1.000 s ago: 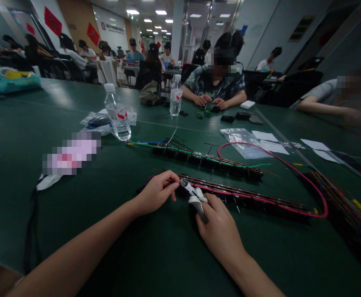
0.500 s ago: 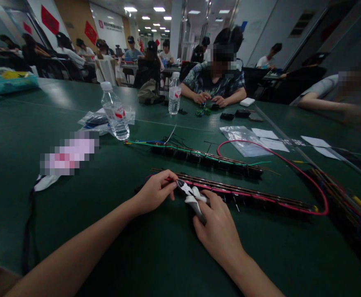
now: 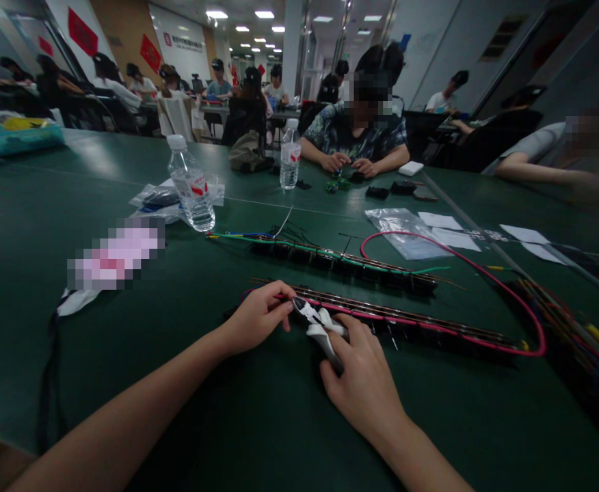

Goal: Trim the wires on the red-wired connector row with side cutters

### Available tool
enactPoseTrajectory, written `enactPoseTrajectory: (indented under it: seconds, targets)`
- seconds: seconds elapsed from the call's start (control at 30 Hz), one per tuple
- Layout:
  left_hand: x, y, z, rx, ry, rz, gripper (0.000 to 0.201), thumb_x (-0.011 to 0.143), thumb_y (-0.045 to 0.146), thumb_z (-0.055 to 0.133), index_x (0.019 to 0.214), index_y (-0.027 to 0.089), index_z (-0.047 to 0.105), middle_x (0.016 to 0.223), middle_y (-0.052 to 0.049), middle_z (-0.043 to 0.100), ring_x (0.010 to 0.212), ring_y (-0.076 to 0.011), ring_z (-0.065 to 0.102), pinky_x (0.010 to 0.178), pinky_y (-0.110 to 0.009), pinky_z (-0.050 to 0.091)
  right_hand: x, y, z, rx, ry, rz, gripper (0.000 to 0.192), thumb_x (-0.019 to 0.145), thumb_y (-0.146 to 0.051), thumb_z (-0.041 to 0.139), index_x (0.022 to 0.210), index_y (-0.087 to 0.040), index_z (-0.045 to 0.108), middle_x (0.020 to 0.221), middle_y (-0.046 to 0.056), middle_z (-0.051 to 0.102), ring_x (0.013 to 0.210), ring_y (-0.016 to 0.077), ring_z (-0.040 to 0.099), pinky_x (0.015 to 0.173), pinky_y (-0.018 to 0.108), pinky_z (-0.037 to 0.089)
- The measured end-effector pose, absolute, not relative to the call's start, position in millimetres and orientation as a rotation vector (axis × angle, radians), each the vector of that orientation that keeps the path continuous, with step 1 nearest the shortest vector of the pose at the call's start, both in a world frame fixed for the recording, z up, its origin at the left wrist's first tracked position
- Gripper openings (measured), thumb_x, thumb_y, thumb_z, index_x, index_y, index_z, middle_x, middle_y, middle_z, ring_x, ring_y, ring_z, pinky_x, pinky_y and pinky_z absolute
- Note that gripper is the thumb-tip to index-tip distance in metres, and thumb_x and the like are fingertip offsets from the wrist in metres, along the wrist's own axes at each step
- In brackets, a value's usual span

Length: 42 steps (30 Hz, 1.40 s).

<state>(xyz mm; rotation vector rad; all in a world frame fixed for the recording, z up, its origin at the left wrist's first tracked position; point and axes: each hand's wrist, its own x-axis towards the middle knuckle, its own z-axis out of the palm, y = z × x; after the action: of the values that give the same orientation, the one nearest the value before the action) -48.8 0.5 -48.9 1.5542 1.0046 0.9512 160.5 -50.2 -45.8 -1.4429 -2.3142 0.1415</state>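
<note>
My right hand (image 3: 364, 379) grips white-handled cutters (image 3: 316, 323) whose jaws point at the left end of a long black terminal strip (image 3: 407, 328) with a pink wire (image 3: 484, 273) along it. My left hand (image 3: 258, 318) pinches that left end of the strip, fingertips right beside the cutter jaws. A second strip with green wires (image 3: 340, 260) lies just behind, parallel to the first.
Two water bottles (image 3: 191, 184) (image 3: 290, 156) stand further back, with plastic bags (image 3: 405, 232) and paper slips (image 3: 522, 234) to the right. A bundle of coloured wires (image 3: 576, 335) lies at the right edge. A person's hands (image 3: 351, 165) work across the green table (image 3: 258, 424).
Both hands with the cutters stay at the strip's left end; the view has shifted slightly, otherwise little differs.
</note>
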Motion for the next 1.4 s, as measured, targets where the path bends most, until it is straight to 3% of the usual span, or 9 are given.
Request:
enactPoseTrajectory:
  seconds: [1.4]
  targets:
    - [-48.4,1.1,-50.1,1.563,1.005,0.952,0.004,0.091,0.016,0.051,0.094,0.016,0.053,0.076,0.001,0.059,0.061,-0.0113,0.06,0.064,-0.027,0.048,159.8,-49.3,-43.2,-1.457,-2.345,0.155,0.032,0.075,-0.011,0.054,0.105,-0.016,0.065,0.121,0.015,0.056,0.108,0.0315,0.048,0.089,0.047,0.044]
